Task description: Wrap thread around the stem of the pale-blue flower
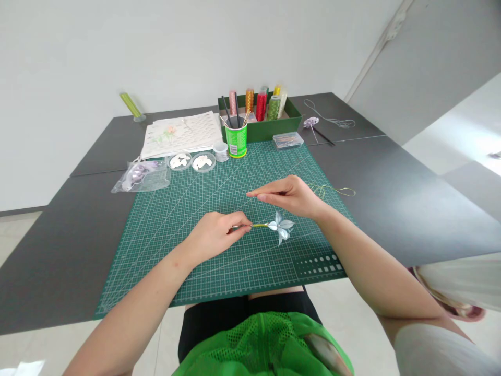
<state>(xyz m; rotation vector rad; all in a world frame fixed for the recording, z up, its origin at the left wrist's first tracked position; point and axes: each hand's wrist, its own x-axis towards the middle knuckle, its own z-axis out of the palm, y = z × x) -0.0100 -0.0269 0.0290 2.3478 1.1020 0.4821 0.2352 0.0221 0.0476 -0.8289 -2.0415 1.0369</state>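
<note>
My left hand (219, 234) pinches the stem of a pale blue flower (280, 227) between thumb and fingertips. The flower lies sideways over the green cutting mat (176, 203), its petals pointing right and its yellow-green stem running left into my fingers. Above and slightly right of the stem is my right hand (289, 195), apart from the flower. Its fingers and thumb are pressed together, pointing left; whether anything thin is between the fingertips cannot be made out.
A green can (236, 140) with sticks stands before a green box (274, 129) of thread spools. Two dishes of white pieces (180, 161), a plastic bag (144, 176) and papers (188, 133) lie left. Yellow-green thread (332, 190) lies right of my right hand.
</note>
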